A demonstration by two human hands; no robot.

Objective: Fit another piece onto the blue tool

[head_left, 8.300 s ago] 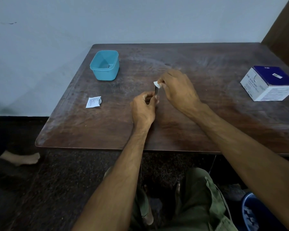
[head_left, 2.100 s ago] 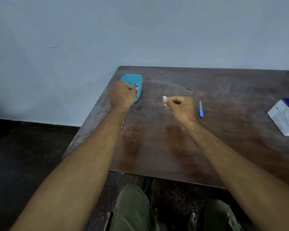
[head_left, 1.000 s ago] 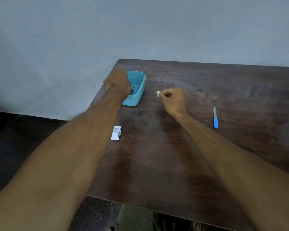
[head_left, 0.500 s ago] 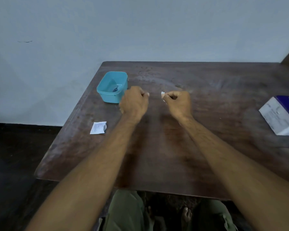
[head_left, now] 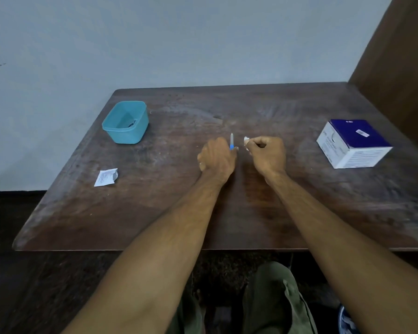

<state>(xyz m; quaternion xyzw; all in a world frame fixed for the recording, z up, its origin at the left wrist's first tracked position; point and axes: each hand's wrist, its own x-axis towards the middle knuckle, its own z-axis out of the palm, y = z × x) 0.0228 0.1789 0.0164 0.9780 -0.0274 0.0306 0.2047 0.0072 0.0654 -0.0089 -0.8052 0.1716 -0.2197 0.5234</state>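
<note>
Near the middle of the counter (head_left: pixel 155 213) your two hands sit side by side, close but apart. Your left hand (head_left: pixel 216 156) rests knuckles up with its fingers curled, gripping a thin tool (head_left: pixel 231 141) with a blue handle; the pale tip sticks out past the fingers and points toward the far edge. Your right hand (head_left: pixel 267 153) is curled too, and it pinches a small white wad (head_left: pixel 246 140) between thumb and forefinger, held at the fingertips just right of the tool. Wad and tool are near each other without touching. Both forearms reach in from the near edge and run almost parallel, wrists low over the wood.

Toward the far left corner stands a teal tub (head_left: pixel 126 122), open, with something small and dark lying on its bottom; what it is you cannot tell. Closer to the left edge and nearer to you lies a torn white sachet (head_left: pixel 106 177), flat on the wood. By the right edge sits a white box (head_left: pixel 354 143) with a dark blue top, well apart from your hands. Below the near edge your green-trousered knees (head_left: pixel 275 297) show.
</note>
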